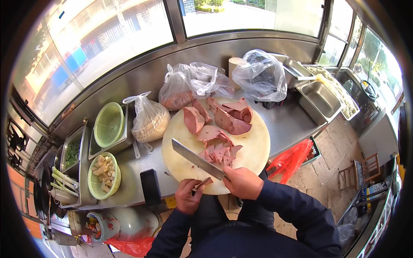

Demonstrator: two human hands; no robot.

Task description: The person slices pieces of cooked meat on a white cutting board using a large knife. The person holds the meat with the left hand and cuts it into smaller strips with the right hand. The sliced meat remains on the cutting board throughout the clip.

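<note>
My right hand point(244, 183) grips a cleaver point(197, 158) by its handle; the blade reaches up and left over the cutting board. In my left hand point(189, 195), at the board's near edge, is a small slice of liver point(207, 181), pinched between the fingers. The round, pale cutting board point(251, 151) carries several large chunks of what looks like cooked liver point(230, 121) towards the far side. A pile of thin liver slices point(221, 153) lies at its middle, partly behind the blade.
Left of the board are a black phone point(150, 187), a green basket of ginger point(91, 180) and a tied bag point(151, 121). Plastic bags point(259, 75) line the back of the steel counter point(287, 124). Steel pans point(319, 100) stand right; a gas cylinder point(135, 222) is below left.
</note>
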